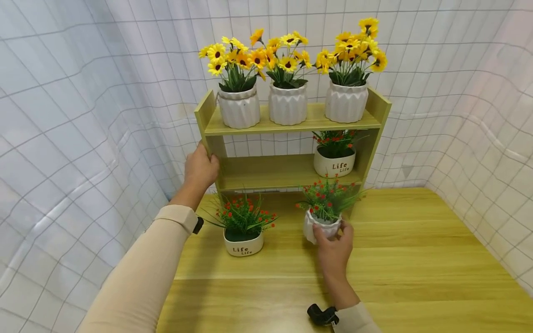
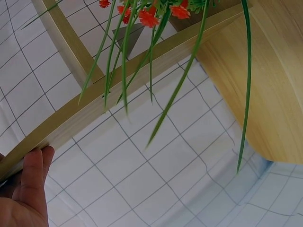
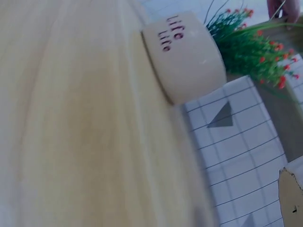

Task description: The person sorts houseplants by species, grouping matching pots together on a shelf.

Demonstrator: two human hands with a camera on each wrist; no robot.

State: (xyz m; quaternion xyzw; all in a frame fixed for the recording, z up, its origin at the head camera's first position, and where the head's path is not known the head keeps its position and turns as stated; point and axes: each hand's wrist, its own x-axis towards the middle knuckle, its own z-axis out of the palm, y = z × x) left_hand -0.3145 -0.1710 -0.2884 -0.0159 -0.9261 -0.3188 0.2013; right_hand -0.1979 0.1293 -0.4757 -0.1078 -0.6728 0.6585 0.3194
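My left hand [image 1: 201, 167] grips the left side panel of a wooden shelf rack [image 1: 266, 172]. In the left wrist view, fingers [image 2: 33, 177] lie against the panel's edge. With thumb and fingers, my right hand [image 1: 334, 254] holds a white ribbed flowerpot [image 1: 310, 226] with red-flowered greenery, in front of the rack's lower right part. An oval "Life" planter [image 1: 244, 249] with red flowers stands on the table by the rack's lower left; the right wrist view shows this planter [image 3: 189, 61] too. Another "Life" planter [image 1: 334, 164] sits at the right end of the middle shelf.
Three white ribbed pots of yellow flowers, a left one [image 1: 240, 110], a middle one [image 1: 288, 107] and a right one [image 1: 346, 104], line the top shelf. The wooden table [image 1: 416, 259] carries the rack. Grid-patterned cloth [image 1: 449, 92] hangs behind and at both sides.
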